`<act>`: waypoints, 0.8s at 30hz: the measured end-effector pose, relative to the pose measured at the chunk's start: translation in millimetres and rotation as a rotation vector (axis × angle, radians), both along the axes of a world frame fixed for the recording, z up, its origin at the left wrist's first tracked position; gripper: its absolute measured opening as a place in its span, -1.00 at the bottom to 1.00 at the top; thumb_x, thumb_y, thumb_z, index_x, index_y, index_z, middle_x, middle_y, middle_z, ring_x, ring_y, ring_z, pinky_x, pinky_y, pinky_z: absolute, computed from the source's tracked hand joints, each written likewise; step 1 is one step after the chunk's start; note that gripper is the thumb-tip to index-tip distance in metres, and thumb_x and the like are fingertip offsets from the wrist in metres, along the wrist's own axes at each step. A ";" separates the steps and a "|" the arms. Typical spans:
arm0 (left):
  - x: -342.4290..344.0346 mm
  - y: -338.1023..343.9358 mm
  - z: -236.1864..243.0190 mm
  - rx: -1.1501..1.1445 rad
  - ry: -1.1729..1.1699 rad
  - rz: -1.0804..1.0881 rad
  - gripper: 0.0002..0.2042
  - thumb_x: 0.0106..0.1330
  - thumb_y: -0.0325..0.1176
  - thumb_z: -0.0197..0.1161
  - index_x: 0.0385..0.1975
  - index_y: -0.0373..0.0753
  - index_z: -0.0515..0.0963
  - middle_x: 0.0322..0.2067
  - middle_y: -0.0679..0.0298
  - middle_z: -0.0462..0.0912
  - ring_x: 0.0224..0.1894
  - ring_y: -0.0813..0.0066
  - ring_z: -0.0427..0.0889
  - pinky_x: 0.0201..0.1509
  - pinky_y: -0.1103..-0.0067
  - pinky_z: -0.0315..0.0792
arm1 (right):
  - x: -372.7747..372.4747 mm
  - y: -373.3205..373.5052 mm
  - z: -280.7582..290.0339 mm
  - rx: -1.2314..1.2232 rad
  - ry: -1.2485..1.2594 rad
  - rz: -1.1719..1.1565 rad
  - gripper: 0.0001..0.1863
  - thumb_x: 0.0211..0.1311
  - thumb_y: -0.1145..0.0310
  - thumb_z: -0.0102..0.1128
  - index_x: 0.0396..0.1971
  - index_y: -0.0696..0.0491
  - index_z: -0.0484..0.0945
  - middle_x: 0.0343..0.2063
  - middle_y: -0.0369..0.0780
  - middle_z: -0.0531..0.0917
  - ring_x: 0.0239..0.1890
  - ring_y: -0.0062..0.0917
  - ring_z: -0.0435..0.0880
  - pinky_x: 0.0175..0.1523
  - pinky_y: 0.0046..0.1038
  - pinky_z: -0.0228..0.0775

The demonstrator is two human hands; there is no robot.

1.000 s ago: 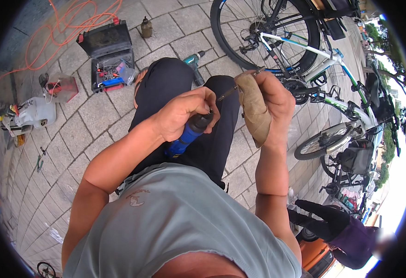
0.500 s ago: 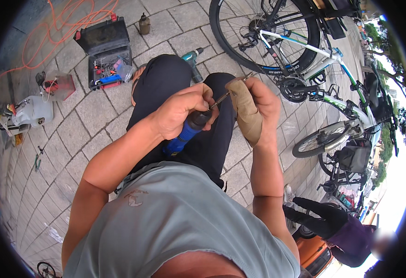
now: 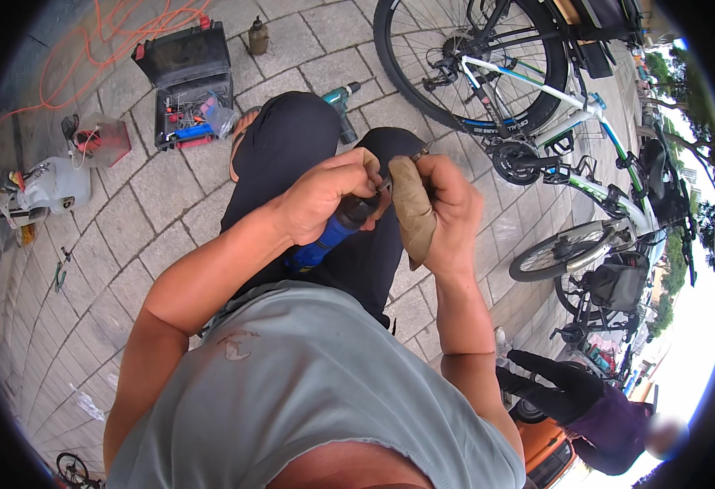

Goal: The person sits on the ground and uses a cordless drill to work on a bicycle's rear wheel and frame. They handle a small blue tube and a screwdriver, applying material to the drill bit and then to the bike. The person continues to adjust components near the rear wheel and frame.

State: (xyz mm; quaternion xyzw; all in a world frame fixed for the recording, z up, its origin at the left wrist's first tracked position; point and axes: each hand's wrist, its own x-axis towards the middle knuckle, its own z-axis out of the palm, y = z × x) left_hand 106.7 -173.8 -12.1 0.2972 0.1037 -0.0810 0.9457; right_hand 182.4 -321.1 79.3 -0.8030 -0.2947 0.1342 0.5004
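Blue-and-black cylinder point(image 3: 331, 236), tan thumb wrap point(image 3: 413, 210), greyish shirt point(image 3: 317, 367), trousers point(image 3: 288, 155) black or perhaps navy.

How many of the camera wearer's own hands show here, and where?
2: the left hand curls around a dark-ended blue tool; the right hand is beside it, a tan wrap along its thumb side. Parts of both hands are hidden.

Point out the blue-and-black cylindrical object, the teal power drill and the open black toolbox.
Blue-and-black cylindrical object point(image 3: 320, 247): head view, on its blue body.
Teal power drill point(image 3: 339, 99): head view, on its housing.
Open black toolbox point(image 3: 182, 57): head view, on its raised lid.
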 end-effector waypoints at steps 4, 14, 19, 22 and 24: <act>-0.6 -0.3 -2.1 -0.010 0.002 0.003 -0.88 0.33 -0.45 0.13 -0.20 -0.28 0.44 -0.36 0.12 0.63 -0.36 0.36 0.65 -0.22 0.46 0.56 | -1.9 -0.8 -10.2 0.009 -0.029 0.065 -0.86 0.42 0.49 0.29 -0.35 0.18 0.53 -0.58 -0.25 0.68 -0.57 -0.65 0.71 -0.51 -0.58 0.42; 0.8 0.3 -5.1 0.004 -0.025 -0.004 -0.74 0.52 -0.19 0.00 -0.05 -0.25 0.47 -0.19 0.19 0.62 -0.21 0.38 0.67 -0.14 0.44 0.60 | 5.9 2.3 -11.0 0.129 0.033 0.083 -0.87 0.46 0.50 0.26 -0.30 0.24 0.55 -0.56 -0.26 0.68 -0.57 -0.62 0.71 -0.50 -0.60 0.44; -3.4 0.4 -8.0 0.020 -0.043 0.032 -0.72 0.53 -0.16 -0.02 -0.06 -0.24 0.47 -0.19 0.19 0.60 -0.23 0.38 0.67 -0.17 0.45 0.59 | 5.2 6.5 -15.4 0.131 -0.006 0.112 -0.88 0.45 0.52 0.26 -0.30 0.25 0.56 -0.53 -0.25 0.68 -0.56 -0.63 0.71 -0.51 -0.58 0.46; -4.8 -2.5 -10.9 0.024 -0.025 0.070 -0.73 0.54 -0.16 -0.03 -0.09 -0.25 0.46 -0.20 0.19 0.59 -0.27 0.37 0.66 -0.20 0.44 0.58 | 3.0 4.6 -20.4 0.094 0.008 0.129 -0.90 0.43 0.53 0.26 -0.29 0.24 0.57 -0.53 -0.24 0.68 -0.56 -0.64 0.71 -0.51 -0.59 0.46; -8.1 -6.6 -9.3 0.017 -0.030 0.082 -0.73 0.55 -0.16 -0.05 -0.11 -0.25 0.44 -0.22 0.17 0.59 -0.32 0.35 0.64 -0.21 0.43 0.56 | 7.2 4.3 -22.0 0.092 -0.100 0.107 -0.91 0.44 0.54 0.26 -0.29 0.24 0.57 -0.54 -0.24 0.68 -0.56 -0.63 0.72 -0.51 -0.59 0.46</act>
